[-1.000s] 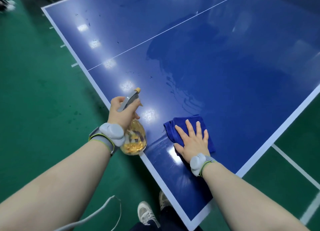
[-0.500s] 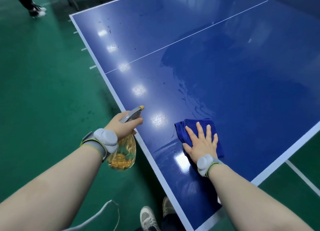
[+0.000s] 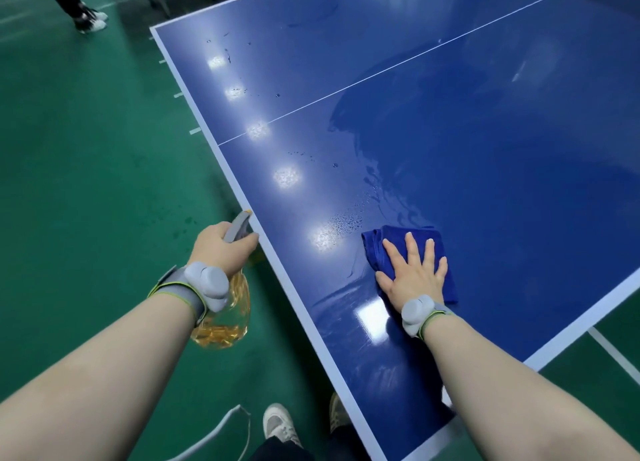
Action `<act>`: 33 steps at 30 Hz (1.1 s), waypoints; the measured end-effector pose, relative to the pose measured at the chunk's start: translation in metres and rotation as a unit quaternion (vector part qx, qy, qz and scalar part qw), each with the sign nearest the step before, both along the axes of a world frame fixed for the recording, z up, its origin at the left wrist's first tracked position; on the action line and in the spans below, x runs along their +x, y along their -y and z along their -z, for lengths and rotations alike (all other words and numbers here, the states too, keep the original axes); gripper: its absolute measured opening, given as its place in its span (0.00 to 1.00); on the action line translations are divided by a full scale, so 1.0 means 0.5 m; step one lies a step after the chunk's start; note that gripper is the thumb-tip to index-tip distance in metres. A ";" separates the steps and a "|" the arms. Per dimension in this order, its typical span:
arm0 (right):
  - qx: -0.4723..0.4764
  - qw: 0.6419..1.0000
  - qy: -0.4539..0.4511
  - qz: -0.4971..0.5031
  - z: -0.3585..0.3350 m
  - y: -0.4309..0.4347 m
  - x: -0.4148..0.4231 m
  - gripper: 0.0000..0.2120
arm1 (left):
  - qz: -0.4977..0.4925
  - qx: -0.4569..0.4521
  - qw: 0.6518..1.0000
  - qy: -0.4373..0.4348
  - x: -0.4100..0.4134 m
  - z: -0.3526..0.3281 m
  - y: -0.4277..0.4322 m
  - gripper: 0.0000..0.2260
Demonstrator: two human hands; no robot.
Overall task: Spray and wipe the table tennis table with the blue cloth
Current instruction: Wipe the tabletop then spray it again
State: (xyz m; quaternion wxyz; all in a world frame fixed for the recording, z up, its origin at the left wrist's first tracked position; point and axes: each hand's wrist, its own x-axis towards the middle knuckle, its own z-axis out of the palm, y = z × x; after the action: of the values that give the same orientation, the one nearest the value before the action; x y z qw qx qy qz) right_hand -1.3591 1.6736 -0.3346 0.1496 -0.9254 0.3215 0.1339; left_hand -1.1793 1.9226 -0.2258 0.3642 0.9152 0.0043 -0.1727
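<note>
Upper left of the frame, one other person's legs (image 3: 78,7) stand on the green floor (image 3: 86,155), further into view than half a second ago. Lower left, one left hand (image 3: 218,249) curls round the grey trigger head of one clear, rounded spray bottle (image 3: 225,318) of amber liquid, held just off the white table edge as before. Right of centre, one right hand (image 3: 414,277), fingers spread flat, presses one folded blue cloth (image 3: 372,252) onto the glossy, wet-streaked table tennis table (image 3: 485,149) near its lower corner, unmoved.
</note>
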 end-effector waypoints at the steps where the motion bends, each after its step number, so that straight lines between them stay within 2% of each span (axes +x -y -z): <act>1: 0.000 1.000 0.001 0.009 -0.001 0.005 0.005 0.32 | -0.015 0.008 1.000 0.011 0.007 0.001 -0.004 0.12; 5: 0.006 0.997 0.003 0.073 -0.002 0.024 0.031 0.32 | -0.031 0.022 0.999 0.026 0.032 0.006 -0.017 0.13; 13: 0.001 0.988 -0.021 0.154 -0.004 -0.003 0.083 0.33 | 0.008 -0.052 0.999 -0.014 0.090 0.025 -0.037 0.17; 17: -0.011 0.992 -0.018 0.124 -0.003 -0.078 0.116 0.33 | 0.054 -0.062 0.996 -0.023 0.123 0.030 -0.034 0.12; 26: -0.036 0.999 -0.004 -0.005 0.008 -0.334 0.221 0.32 | 0.181 -0.115 0.975 -0.063 0.206 0.038 -0.040 0.12; 30: -0.045 0.999 0.002 -0.010 0.012 -0.353 0.230 0.31 | 0.230 -0.124 0.962 -0.075 0.223 0.039 -0.042 0.02; 33: -0.045 0.998 0.000 0.037 0.008 -0.348 0.216 0.30 | 0.269 -0.126 0.951 -0.090 0.241 0.038 -0.049 0.05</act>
State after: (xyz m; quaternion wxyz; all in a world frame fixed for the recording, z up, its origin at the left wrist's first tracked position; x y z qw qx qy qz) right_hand -1.2511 1.8476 -0.3384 0.1125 -0.9186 0.3614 0.1138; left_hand -1.0588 1.9470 -0.2450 0.4148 0.8097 -0.2313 -0.3447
